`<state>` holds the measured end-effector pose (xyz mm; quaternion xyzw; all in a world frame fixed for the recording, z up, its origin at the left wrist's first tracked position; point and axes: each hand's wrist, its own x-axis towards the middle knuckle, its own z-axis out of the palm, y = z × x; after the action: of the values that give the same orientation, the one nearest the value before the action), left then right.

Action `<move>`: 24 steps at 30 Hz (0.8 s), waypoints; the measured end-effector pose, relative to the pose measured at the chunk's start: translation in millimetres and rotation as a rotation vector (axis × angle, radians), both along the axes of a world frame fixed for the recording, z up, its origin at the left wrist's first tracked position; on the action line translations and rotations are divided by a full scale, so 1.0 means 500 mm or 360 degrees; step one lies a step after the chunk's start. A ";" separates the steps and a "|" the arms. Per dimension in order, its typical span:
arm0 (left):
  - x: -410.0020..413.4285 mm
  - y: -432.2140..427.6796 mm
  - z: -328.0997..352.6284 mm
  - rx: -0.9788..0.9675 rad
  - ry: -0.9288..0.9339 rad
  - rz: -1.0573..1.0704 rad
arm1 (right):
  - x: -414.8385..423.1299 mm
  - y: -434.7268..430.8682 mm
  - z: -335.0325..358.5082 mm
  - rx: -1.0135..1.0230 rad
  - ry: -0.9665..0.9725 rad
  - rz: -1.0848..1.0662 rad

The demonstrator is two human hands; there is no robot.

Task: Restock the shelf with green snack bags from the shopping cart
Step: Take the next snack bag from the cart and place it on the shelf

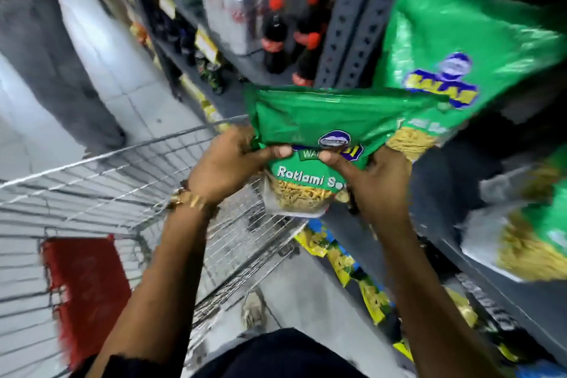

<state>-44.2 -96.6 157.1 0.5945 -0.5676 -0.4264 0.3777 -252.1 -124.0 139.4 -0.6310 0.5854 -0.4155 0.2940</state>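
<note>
Our left hand (pixel 228 163) and right hand (pixel 376 179) together grip one green Ratlami Sev bag (pixel 310 129) above the wire shopping cart (pixel 122 190), beside the shelf (pixel 429 215).

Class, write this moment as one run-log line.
left hand: holds green snack bag | right hand: holds same bag | location: above shopping cart, beside shelf | status: not shelved

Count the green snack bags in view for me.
3. One green bag is held in both hands, left hand and right hand. A second bag is on the upper shelf, a third bag lower right. Others may be hidden.
</note>
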 end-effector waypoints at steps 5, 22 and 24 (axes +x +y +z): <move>-0.147 -0.005 0.075 0.0030 0.0027 -0.0493 | -0.168 0.086 0.053 -0.0066 0.0076 -0.0293; -0.715 0.116 0.124 -0.0115 -0.0188 -0.1678 | -0.633 0.488 0.102 -0.0129 0.0099 -0.1381; -0.787 0.148 0.123 -0.0158 -0.0229 -0.1759 | -0.686 0.536 0.101 -0.0147 0.0093 -0.1475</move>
<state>-437.5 -22.8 218.4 0.2176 -0.8385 -0.4921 0.0859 -595.1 144.2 189.9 -0.3268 0.7946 -0.5107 0.0323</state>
